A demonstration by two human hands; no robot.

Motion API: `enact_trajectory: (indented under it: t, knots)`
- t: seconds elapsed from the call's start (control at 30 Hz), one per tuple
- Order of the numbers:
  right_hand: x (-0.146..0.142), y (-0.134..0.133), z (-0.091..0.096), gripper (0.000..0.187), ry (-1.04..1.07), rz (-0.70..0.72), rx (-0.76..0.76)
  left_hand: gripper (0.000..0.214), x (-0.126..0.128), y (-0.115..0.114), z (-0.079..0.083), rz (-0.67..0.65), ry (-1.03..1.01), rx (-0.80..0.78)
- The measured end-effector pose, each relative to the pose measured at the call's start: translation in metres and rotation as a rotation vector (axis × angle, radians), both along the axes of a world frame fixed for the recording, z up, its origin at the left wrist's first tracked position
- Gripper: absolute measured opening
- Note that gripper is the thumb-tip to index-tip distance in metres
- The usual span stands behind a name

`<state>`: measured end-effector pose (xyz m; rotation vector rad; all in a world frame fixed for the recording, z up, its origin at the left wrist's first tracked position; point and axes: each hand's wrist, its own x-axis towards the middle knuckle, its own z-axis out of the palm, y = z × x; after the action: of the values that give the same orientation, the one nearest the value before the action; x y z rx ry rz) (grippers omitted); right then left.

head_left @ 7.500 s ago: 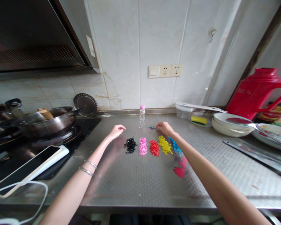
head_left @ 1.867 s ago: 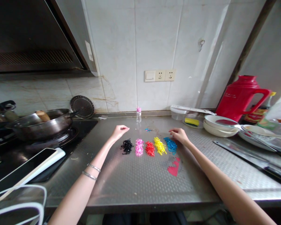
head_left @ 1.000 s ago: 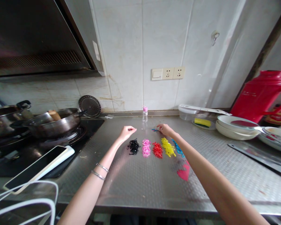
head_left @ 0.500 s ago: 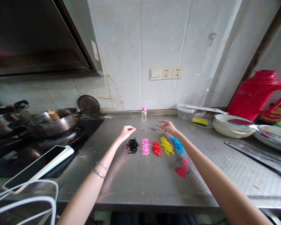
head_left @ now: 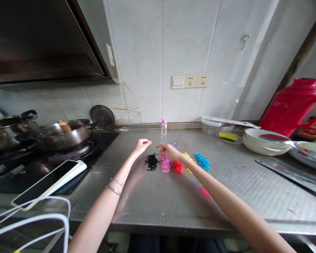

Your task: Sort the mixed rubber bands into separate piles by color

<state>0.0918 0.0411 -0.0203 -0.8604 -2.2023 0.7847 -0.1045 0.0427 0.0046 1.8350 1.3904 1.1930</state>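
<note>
My left hand (head_left: 142, 146) hovers behind the black pile, thumb and fingers pinched together; whatever is between them is too small to make out. My right hand (head_left: 169, 151) is over the back of the pink pile, forefinger extended, with a thin black elastic band (head_left: 157, 154) at its lower fingertips. In a row on the metal counter lie small elastic bands sorted by colour: black bands (head_left: 151, 162), pink bands (head_left: 165, 165), red bands (head_left: 178, 167), yellow bands (head_left: 189, 157) partly hidden by my right forearm, and blue bands (head_left: 202, 162). A few small coloured pieces (head_left: 174, 143) lie behind.
A small pink-capped bottle (head_left: 164, 127) stands by the wall. Left are a stove with pans (head_left: 61, 137) and a phone (head_left: 47, 182) with white cables. Right are a sponge (head_left: 228, 136), bowls (head_left: 264, 144), a knife (head_left: 289, 179) and a red thermos (head_left: 292, 107).
My right hand has moved left from behind the yellow and blue piles to the pink pile, near my left hand. My left hand stays pinched in place. The view has shifted slightly.
</note>
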Motion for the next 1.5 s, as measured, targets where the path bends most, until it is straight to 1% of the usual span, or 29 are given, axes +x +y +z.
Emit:
enact_trajectory:
  t: [0.1, 0.2, 0.3, 0.37, 0.5, 0.63, 0.7, 0.8, 0.87, 0.93, 1.0, 1.1, 1.2, 1.33, 1.5]
  knots:
    - [-0.016, -0.003, -0.002, 0.039, -0.049, -0.007, 0.057, 0.027, 0.001, 0.000, 0.001, 0.000, -0.003, -0.006]
    - [-0.022, -0.003, -0.001, 0.040, -0.070, 0.004, 0.086, 0.027, 0.001, -0.001, 0.002, 0.002, -0.005, -0.007]
    - [-0.016, 0.000, 0.003, 0.040, -0.078, -0.014, 0.102, 0.027, 0.001, -0.001, 0.002, 0.003, -0.009, -0.009]
    - [-0.004, 0.001, 0.006, 0.039, -0.071, -0.058, 0.111, 0.028, 0.001, -0.001, 0.002, 0.006, -0.010, -0.011]
    - [0.034, 0.005, 0.010, 0.035, -0.043, -0.170, 0.115, 0.030, -0.001, -0.001, 0.001, 0.006, -0.003, -0.011]
    - [0.087, 0.014, 0.007, 0.031, -0.003, -0.335, 0.121, 0.031, -0.001, 0.000, 0.000, -0.006, 0.002, -0.013]
    - [0.116, 0.018, 0.002, 0.031, 0.021, -0.455, 0.126, 0.030, -0.001, 0.000, -0.001, -0.007, 0.001, -0.012]
    - [0.154, 0.021, -0.012, 0.031, 0.067, -0.634, 0.127, 0.030, -0.001, 0.001, -0.002, -0.004, 0.001, -0.017]
    - [0.172, 0.020, -0.022, 0.032, 0.090, -0.713, 0.118, 0.031, 0.000, 0.002, -0.004, -0.001, 0.002, -0.018]
    - [0.184, 0.020, -0.032, 0.034, 0.112, -0.775, 0.092, 0.031, -0.001, 0.003, -0.006, 0.001, 0.002, -0.018]
    - [0.189, 0.019, -0.039, 0.037, 0.132, -0.817, 0.063, 0.031, -0.001, 0.004, -0.007, 0.002, 0.001, -0.017]
    - [0.191, 0.019, -0.042, 0.039, 0.142, -0.840, 0.047, 0.030, -0.002, 0.005, -0.010, -0.006, 0.002, -0.017]
    - [0.189, 0.018, -0.041, 0.037, 0.117, -0.836, 0.059, 0.027, 0.000, 0.006, -0.010, -0.013, 0.004, -0.017]
    - [0.187, 0.016, -0.039, 0.036, 0.083, -0.837, 0.066, 0.025, 0.005, 0.010, -0.008, -0.027, 0.027, -0.001]
    - [0.184, 0.013, -0.036, 0.033, 0.060, -0.859, 0.064, 0.022, 0.022, 0.026, -0.003, -0.103, 0.110, 0.057]
